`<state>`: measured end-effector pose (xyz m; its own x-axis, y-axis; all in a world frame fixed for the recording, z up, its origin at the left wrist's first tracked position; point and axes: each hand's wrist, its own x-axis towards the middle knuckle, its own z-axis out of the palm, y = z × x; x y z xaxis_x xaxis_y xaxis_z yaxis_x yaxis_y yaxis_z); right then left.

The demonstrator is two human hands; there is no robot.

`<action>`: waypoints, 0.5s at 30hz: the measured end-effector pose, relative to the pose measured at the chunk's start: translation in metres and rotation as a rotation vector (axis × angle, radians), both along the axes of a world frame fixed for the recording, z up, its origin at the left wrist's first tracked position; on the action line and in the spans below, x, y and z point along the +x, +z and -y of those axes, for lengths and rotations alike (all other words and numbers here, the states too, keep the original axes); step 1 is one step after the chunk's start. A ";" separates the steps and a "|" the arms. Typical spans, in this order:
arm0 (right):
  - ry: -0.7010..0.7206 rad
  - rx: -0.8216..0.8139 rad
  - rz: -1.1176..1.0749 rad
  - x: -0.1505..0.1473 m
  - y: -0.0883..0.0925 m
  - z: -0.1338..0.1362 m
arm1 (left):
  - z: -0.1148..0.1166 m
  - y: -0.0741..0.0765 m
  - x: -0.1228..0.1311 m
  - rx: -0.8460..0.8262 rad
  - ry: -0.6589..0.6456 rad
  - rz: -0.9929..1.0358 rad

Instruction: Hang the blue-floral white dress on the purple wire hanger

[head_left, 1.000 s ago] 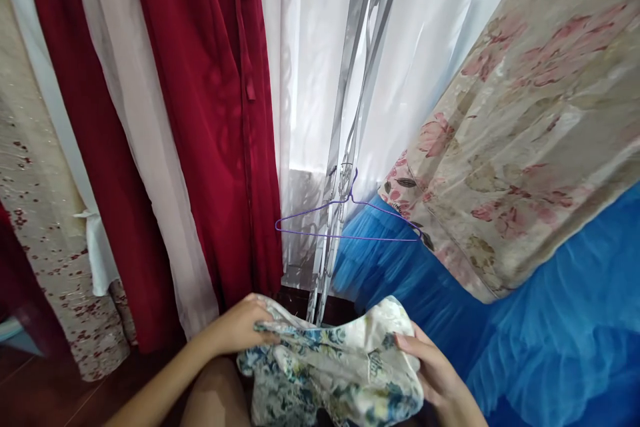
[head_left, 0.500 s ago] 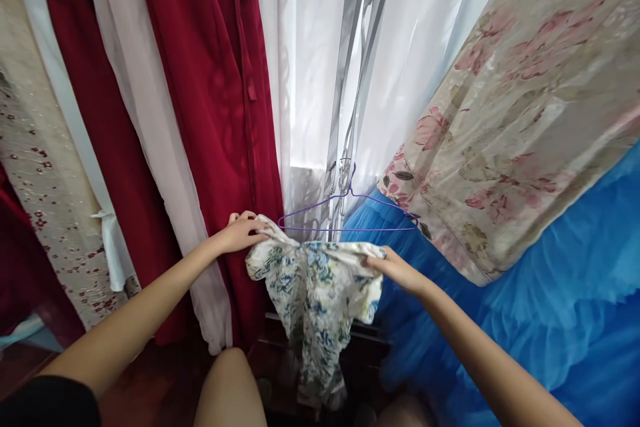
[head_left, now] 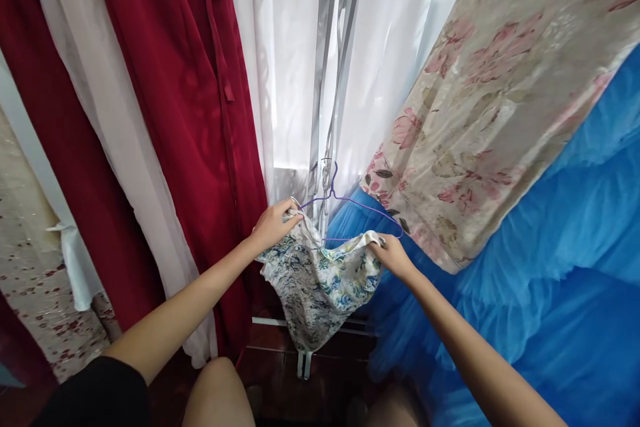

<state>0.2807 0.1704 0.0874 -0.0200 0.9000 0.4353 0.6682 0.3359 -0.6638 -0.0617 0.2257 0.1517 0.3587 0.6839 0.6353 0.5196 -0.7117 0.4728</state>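
A purple wire hanger (head_left: 367, 203) hangs from a metal rack at the centre. My left hand (head_left: 275, 223) grips the left shoulder edge of a white garment with a blue and yellow floral print (head_left: 345, 280), close to the hanger's left arm, which is partly covered by the cloth. With its fingers closed on the garment's other upper edge, my right hand (head_left: 393, 253) is just below the hanger's right end. That right end shows bare, outside the cloth. The garment's lower part dangles beneath my hands.
Dark red (head_left: 170, 113) and pale pink garments hang at the left, with a white curtain (head_left: 295, 67) behind the metal rack (head_left: 333, 80). At the right are a beige floral cloth (head_left: 480, 133) and blue tulle (head_left: 565, 293). My knee (head_left: 220, 393) is below.
My left hand has moved up and toward the hanger, bringing the garment's left shoulder over the hanger's left arm. The garment's neckline is spread wider, and its lower part has swung.
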 end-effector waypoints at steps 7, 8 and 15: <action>-0.258 0.227 -0.211 0.033 0.013 0.035 | 0.013 -0.009 -0.007 0.210 0.028 -0.050; -0.187 0.165 -0.209 0.040 0.020 0.035 | 0.013 -0.007 -0.009 0.201 0.039 -0.056; 0.357 -0.585 -0.665 0.016 0.060 0.049 | 0.008 -0.019 -0.040 0.077 0.251 0.050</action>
